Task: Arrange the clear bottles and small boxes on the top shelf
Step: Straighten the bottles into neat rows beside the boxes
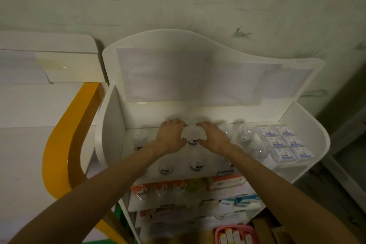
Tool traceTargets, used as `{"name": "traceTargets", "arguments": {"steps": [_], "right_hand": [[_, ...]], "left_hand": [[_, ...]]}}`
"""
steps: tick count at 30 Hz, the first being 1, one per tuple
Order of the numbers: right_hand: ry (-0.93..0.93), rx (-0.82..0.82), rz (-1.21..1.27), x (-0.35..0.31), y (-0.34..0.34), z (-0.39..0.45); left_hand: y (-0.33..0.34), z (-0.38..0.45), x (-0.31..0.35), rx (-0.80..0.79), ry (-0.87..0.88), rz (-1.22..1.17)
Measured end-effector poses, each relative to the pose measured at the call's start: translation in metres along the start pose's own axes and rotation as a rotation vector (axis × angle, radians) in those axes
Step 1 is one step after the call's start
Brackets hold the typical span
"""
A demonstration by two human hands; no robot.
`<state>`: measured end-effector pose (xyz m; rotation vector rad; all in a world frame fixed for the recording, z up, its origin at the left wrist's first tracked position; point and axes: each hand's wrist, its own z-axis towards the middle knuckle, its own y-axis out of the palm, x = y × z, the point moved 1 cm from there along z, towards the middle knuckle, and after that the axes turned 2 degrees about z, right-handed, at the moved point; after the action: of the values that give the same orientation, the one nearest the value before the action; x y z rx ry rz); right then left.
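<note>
Both hands (191, 134) (fingers curled) grip one clear bottle (191, 134).

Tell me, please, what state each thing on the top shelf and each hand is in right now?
left hand: grips the middle bottle
right hand: grips the same bottle
middle bottle: upright, held between both hands
left bottle: upright, untouched
small boxes: packed in rows at the right end

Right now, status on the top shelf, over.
Left hand and right hand grip one clear bottle from both sides. Small boxes stacked at right end. Other bottles crowd close.
</note>
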<state>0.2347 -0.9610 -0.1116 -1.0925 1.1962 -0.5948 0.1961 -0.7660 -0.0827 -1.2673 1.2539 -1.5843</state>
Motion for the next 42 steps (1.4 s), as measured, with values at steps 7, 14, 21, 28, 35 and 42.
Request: {"name": "traceTargets", "arguments": {"steps": [7,14,21,28,35,42], "right_hand": [[-0.035,-0.052,0.044,0.001,-0.004,0.013],[-0.116,-0.107,-0.001,0.013,0.004,0.017],[-0.149,-0.011,0.059,0.016,0.011,0.015],[-0.132,0.015,0.135,0.018,0.011,0.004],[-0.128,0.155,0.265,0.01,-0.003,-0.04],[-0.051,-0.151,0.19,0.003,0.014,-0.069]], "left_hand": [[-0.005,0.006,-0.006,-0.074,-0.11,0.092],[-0.001,0.001,-0.021,-0.156,-0.226,0.182],[0.012,-0.009,-0.021,-0.112,-0.218,0.183],[0.003,-0.038,-0.02,0.105,-0.117,0.131],[0.002,-0.065,-0.011,0.091,-0.086,0.021],[0.018,-0.081,-0.012,-0.061,-0.145,0.026]]}}
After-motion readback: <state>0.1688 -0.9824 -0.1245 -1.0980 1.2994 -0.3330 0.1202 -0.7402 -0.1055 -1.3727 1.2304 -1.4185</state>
